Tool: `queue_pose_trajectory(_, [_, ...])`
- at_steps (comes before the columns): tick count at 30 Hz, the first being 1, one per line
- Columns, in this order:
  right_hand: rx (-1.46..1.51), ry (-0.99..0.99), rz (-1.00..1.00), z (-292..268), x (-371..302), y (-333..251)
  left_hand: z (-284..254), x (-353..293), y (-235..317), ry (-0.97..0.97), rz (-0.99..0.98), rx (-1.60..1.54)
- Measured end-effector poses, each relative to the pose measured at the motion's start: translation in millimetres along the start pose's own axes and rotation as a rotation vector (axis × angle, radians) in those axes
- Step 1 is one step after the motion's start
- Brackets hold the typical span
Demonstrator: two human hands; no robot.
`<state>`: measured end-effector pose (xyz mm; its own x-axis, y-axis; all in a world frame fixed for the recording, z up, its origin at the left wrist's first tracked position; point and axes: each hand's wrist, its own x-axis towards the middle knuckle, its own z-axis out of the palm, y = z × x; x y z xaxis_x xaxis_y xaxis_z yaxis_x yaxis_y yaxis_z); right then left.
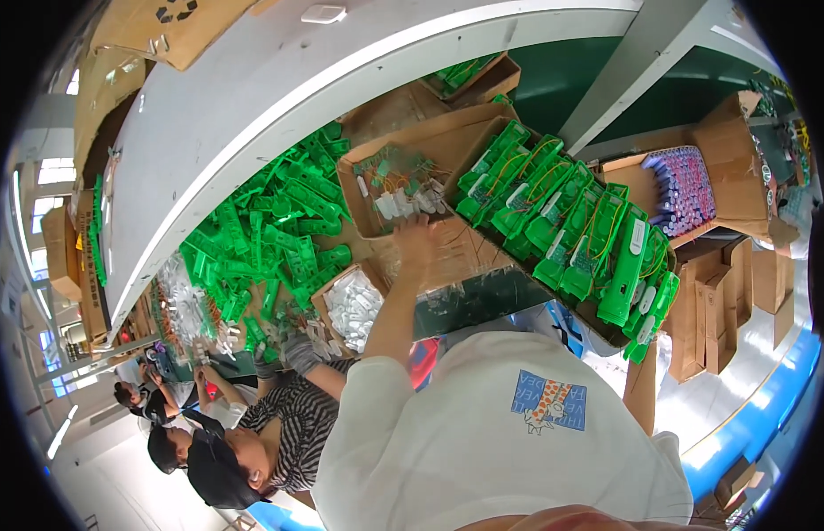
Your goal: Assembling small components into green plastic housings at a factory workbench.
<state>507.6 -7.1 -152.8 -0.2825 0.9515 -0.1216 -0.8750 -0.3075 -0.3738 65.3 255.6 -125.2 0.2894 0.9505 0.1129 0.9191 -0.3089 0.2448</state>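
My left hand point(414, 241) reaches over the near rim of a cardboard box point(363, 226), its fingers stretched toward white plastic pieces point(394, 203) with thin wires and small green boards. No object shows in its grasp. To the right, a long carton holds a row of green plastic housings point(554, 221) with yellow wires and boards inside. My right forearm point(640, 385) rises to the near right end of this row. Behind the housings there, the right hand is hidden, and what it touches cannot be made out.
Loose green housings point(284, 212) are heaped to the left, beside a box of small white parts point(352, 305). A co-worker's gloved hand point(301, 354) is close on my left. Purple cylinders point(682, 190) fill a carton at the right. A white shelf edge point(279, 102) arches over the table.
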Motion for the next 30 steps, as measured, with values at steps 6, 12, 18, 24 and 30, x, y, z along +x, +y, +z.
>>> queue_pose_trajectory(6, [-0.028,0.046,-0.022,5.6,3.9,22.2,-12.6,-7.7,-33.0,0.108,0.181,0.033])
queue_pose_trajectory(12, [-0.095,0.025,-0.026,0.5,39.2,-25.6,-77.2,-54.2,-28.5,0.147,0.263,-0.007])
queue_pose_trajectory(18, [-0.159,-0.21,0.102,117.3,133.6,1.6,-306.1,-214.6,-71.2,0.288,-0.003,0.221])
queue_pose_trajectory(24, [-0.206,-0.321,0.233,128.3,12.4,44.0,-457.8,-446.3,-15.2,0.212,-0.37,0.397])
queue_pose_trajectory(30, [-0.21,-0.262,0.387,109.3,73.9,10.8,-496.8,-491.8,-88.8,0.361,-0.729,0.624])
